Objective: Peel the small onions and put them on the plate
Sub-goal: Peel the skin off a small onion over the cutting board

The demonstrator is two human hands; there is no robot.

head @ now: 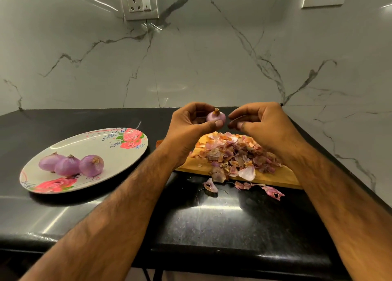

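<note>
Four small onions (67,166), one plate (95,145), one wooden board (273,179), two wall sockets (139,2); loose peels (233,153), perhaps dozens

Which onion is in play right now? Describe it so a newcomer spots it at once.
Start at the wooden board heaped with peelings. Just above it, the left hand pinches one small purple onion. Unlike the three onions on the floral plate, it is held in the air, stub upward.

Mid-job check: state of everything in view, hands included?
left hand: grips the held onion above the cutting board.
held onion: skin mostly off, dry stub on top.
right hand: pinches what looks like a peel strip beside it.
plate: three peeled onions on it, touching.
cutting board: under a peel heap.
loose peels: on the counter by the board's near edge.
</note>
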